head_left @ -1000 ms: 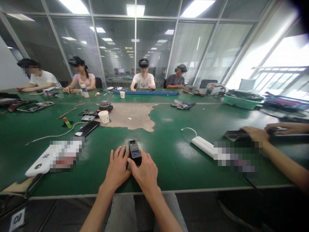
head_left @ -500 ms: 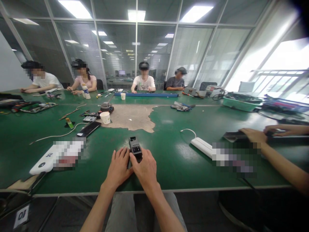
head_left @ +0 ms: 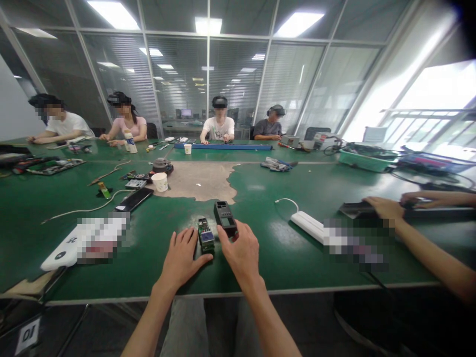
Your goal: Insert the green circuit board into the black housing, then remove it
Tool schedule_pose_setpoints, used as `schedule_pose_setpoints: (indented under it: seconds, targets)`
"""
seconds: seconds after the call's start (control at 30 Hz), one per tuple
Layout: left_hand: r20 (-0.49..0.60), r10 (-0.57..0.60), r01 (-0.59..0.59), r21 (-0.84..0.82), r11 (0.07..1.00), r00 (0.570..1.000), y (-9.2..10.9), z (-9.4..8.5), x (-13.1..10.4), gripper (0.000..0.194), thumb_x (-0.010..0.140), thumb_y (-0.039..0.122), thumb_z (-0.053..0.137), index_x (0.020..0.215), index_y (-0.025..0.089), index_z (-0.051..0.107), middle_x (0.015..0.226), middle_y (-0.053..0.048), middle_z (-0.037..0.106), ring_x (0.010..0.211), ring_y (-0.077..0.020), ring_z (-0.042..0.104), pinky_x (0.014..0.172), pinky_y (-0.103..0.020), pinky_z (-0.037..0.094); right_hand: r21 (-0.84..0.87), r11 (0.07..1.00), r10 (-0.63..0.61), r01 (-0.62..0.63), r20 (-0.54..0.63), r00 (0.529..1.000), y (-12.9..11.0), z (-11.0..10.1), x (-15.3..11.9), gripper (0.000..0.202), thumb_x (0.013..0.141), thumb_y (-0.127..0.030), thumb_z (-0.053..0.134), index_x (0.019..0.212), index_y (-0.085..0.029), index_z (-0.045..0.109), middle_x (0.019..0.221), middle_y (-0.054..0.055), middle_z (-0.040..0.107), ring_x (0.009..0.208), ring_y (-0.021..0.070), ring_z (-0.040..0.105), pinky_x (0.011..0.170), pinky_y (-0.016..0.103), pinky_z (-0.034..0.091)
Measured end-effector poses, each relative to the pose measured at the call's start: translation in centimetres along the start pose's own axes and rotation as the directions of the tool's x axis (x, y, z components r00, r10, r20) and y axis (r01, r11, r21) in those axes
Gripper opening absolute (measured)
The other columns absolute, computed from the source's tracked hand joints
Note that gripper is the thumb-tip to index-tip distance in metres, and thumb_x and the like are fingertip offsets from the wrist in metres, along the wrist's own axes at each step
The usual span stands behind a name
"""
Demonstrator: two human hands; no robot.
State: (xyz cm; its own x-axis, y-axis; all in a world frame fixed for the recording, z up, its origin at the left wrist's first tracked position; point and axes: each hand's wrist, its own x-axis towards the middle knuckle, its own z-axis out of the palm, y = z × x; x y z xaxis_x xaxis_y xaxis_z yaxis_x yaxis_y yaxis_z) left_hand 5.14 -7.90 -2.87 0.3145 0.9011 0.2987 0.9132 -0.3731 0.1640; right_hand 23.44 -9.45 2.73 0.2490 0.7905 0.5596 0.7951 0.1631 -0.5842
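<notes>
A small green circuit board assembly (head_left: 206, 236) with a bluish screen lies on the green table. My left hand (head_left: 182, 255) rests flat on the table just left of it, fingers spread, with the thumb by its near end. To the right of the board, my right hand (head_left: 240, 248) grips a black plastic housing (head_left: 224, 217) between thumb and fingers. The housing has rectangular cutouts in its top face and is apart from the board.
A white power strip (head_left: 310, 228) lies to the right, near another person's hands (head_left: 385, 210) on a dark metal part. On the left are a white power bank (head_left: 61, 253), a black phone (head_left: 136, 200) and a paper cup (head_left: 159, 182).
The black housing has come off the circuit board and moved right in my right hand, exposing the board. My left hand has stayed nearly in place.
</notes>
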Motion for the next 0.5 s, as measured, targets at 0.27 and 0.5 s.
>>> schedule_pose_setpoints:
  seconds: [0.27, 0.5]
  targets:
    - [-0.015, 0.004, -0.004, -0.001, 1.000, 1.000, 0.0, 0.0, 0.0, 0.080, 0.085, 0.073, 0.041, 0.142, 0.017, 0.042, 0.147, -0.014, 0.044, 0.137, -0.0311, 0.037, 0.116, -0.055, 0.020, -0.046, 0.998, 0.037, -0.036, 0.027, 0.999, 2.4, 0.2, -0.5, 0.036, 0.089, -0.049, 0.053, 0.101, -0.017, 0.064, 0.091, 0.007, 0.063, 0.082, 0.0190, 0.058, 0.077, 0.029, 0.043]
    - [-0.007, 0.009, -0.009, 0.000, 1.000, 1.000, 0.0, 0.0, 0.0, 0.078, 0.085, 0.073, 0.040, 0.140, 0.018, 0.044, 0.147, -0.013, 0.044, 0.137, -0.0313, 0.036, 0.116, -0.055, 0.020, -0.062, 0.997, 0.041, -0.037, 0.064, 0.997, 3.9, 1.2, -1.0, 0.036, 0.089, -0.048, 0.052, 0.098, -0.016, 0.064, 0.090, 0.009, 0.064, 0.084, 0.0199, 0.059, 0.078, 0.030, 0.044]
